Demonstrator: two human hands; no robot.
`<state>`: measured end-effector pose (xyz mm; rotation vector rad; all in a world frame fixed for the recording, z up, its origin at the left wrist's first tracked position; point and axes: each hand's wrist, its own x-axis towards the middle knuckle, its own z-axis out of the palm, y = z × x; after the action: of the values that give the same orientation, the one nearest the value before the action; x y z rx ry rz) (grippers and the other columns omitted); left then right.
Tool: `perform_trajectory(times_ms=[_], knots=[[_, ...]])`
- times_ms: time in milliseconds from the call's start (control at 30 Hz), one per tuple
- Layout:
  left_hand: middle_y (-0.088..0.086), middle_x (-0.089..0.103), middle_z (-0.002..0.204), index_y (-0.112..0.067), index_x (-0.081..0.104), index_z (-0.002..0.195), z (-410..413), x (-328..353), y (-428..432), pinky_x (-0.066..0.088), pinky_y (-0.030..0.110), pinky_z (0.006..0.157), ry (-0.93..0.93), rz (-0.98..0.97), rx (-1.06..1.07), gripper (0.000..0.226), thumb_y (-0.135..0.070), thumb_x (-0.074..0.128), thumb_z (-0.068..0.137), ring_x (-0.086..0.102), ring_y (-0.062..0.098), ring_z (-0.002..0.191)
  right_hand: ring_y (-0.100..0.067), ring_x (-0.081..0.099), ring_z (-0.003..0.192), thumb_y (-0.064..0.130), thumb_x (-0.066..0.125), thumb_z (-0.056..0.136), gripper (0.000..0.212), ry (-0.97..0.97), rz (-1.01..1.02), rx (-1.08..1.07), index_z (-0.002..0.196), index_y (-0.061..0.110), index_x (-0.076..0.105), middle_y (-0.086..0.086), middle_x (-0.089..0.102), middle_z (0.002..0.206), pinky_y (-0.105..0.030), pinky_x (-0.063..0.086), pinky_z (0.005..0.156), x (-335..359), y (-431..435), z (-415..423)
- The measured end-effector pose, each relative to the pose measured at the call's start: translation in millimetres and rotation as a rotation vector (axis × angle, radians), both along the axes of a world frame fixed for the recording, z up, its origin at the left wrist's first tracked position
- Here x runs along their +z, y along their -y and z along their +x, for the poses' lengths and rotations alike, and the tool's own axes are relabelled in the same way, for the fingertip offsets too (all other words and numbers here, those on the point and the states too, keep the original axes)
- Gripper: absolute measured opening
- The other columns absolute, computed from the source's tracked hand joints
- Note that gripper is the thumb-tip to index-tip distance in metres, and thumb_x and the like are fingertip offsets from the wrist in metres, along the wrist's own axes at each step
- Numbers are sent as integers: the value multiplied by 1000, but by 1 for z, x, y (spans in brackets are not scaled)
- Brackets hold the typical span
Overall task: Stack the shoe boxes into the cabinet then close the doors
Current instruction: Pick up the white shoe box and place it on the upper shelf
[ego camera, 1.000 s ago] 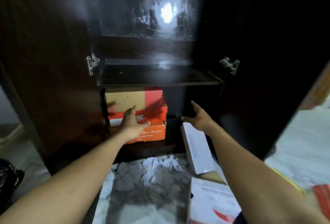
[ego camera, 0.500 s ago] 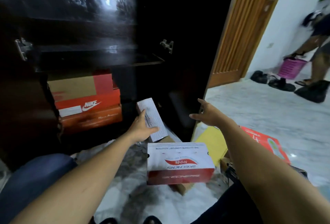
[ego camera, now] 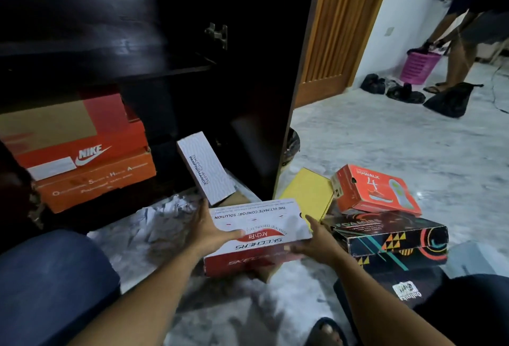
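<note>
Gripping the white-and-red Skechers box [ego camera: 261,224] by its two short ends, the left hand [ego camera: 210,232] has its thumb laid over the lid's left edge with the fingers curled beneath, and the right hand [ego camera: 316,245] clasps the front right corner, thumb on top. The box sits low in front of the open cabinet [ego camera: 192,67], lid upward; whether it is clear of the floor cannot be told. Inside the lower compartment a Nike box [ego camera: 77,136] lies on an orange box [ego camera: 96,183], both pushed to the left, the Nike lid close under the shelf edge. Dark open space remains to the right of that stack, though a white Skechers Performance box [ego camera: 205,169] leans tilted at the threshold in front of it. The cabinet door [ego camera: 261,84] stands swung out, its edge just behind the held box. Right of the door edge lie a yellow box [ego camera: 308,194], a red box [ego camera: 377,191] and a black patterned box [ego camera: 391,238], the last just beside the right hand. Bare marble floor [ego camera: 385,139] stretches beyond them to another person bent over a pink basket [ego camera: 418,66].
</note>
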<state>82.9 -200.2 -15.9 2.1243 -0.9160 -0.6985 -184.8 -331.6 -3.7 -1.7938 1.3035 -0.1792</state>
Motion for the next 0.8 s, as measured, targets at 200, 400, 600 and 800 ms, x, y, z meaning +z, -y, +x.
perform_trajectory(times_ms=[200, 400, 600, 800], knots=[[-2, 19, 164, -25, 0, 159, 25, -53, -25, 33, 43, 118, -145, 45, 75, 175, -73, 91, 18, 27, 20, 149, -18, 43, 124, 37, 99, 22, 162, 347, 174, -119, 156, 5, 14, 1, 48, 131, -5, 48, 55, -34, 2, 6], [-11, 61, 132, -31, 25, 148, 19, -93, -40, 48, 37, 106, -341, 13, -37, 144, -49, 102, 28, 56, 11, 124, -25, 39, 139, 30, 102, 27, 154, 373, 227, -216, 156, 12, 20, -3, 38, 150, -26, 54, 86, -53, 11, 16], [-13, 64, 123, -30, 45, 131, 7, -81, -38, 46, 26, 95, -326, -83, -53, 93, -39, 97, 55, 59, 10, 118, -20, 52, 126, 47, 101, 29, 134, 321, 104, -176, 145, 22, 39, 5, 57, 131, -20, 51, 76, -43, 6, 21], [-10, 66, 126, -30, 44, 139, 33, -34, -49, 49, 42, 104, -275, -281, 103, 112, -63, 92, 43, 62, 10, 117, -21, 50, 129, 45, 98, 48, 122, 317, -120, -102, 150, 25, 33, 7, 54, 135, -36, 47, 96, 24, -4, 55]])
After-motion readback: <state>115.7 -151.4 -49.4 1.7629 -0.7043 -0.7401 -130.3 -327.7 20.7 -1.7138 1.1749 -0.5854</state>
